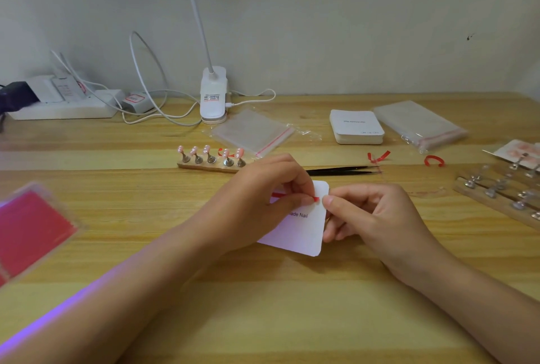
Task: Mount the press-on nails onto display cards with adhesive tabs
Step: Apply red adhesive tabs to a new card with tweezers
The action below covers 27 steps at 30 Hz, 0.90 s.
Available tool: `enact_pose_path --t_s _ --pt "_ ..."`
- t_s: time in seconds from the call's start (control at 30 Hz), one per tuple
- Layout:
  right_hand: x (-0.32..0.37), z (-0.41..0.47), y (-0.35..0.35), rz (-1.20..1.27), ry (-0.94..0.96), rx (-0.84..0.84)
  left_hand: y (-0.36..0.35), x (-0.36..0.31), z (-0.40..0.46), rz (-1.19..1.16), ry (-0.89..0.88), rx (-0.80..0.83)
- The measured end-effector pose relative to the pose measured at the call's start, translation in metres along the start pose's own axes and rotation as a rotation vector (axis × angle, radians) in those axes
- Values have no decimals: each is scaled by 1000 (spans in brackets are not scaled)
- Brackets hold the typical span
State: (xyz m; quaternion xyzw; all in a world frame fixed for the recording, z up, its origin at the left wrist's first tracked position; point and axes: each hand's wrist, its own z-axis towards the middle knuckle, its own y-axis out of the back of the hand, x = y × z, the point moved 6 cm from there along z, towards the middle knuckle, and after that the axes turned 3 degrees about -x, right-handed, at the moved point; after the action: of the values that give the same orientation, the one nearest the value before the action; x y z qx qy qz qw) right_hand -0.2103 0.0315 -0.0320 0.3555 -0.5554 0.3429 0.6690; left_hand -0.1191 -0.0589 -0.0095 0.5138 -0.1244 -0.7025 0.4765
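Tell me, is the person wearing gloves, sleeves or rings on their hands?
No. The left hand and right hand are bare: no gloves or rings show. Both forearms are bare too, with no sleeves or watch. A purple glow of light runs along the left forearm's edge.

A white clip lamp point(213, 95) stands at the back of the wooden table point(263, 305), its neck rising out of view. Left of it lies a power strip point(67, 106) with plugs and looping white cables point(146, 71). A pale wall point(321, 13) runs behind.
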Motion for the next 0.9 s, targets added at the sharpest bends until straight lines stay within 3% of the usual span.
enact_pose_path --t_s 0.23,0.43,0.67,0.9 --pt "-1 1 -2 -15 -8 10 -7 2 1 22 89 98" --pt "0 0 -1 6 -28 3 -8 -5 -3 139 -72 69" --pt "0 0 -1 17 -29 6 -3 1 -3 32 20 -5" --pt "0 -1 -3 -35 -5 39 -1 0 0 16 135 79"
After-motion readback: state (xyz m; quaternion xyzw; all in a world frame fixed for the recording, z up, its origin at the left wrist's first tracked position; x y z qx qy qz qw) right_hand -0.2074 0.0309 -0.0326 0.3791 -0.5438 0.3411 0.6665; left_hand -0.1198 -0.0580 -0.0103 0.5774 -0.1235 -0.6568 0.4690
